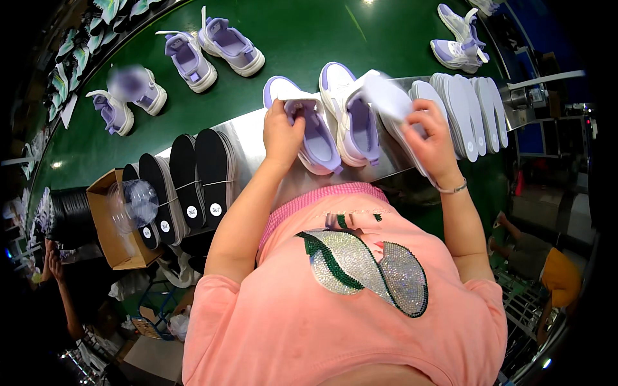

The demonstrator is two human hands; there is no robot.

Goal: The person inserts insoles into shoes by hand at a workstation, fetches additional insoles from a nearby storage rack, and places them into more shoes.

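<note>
Two white-and-lavender sneakers stand side by side before me on a metal ledge, toes pointing away. My left hand grips the left sneaker by the tongue and collar, with the thumb at its opening. Close by, the right sneaker is untouched, its tongue raised. Above that shoe's right side, my right hand pinches a white insole, which is blurred by motion. Under the right hand and beyond it to the right lie stacks of white insoles.
Bundled black insoles stand at left, beside a cardboard box holding clear plastic. More sneakers sit on the green table, with another pair at far right. Other people show at both edges, one with an orange garment.
</note>
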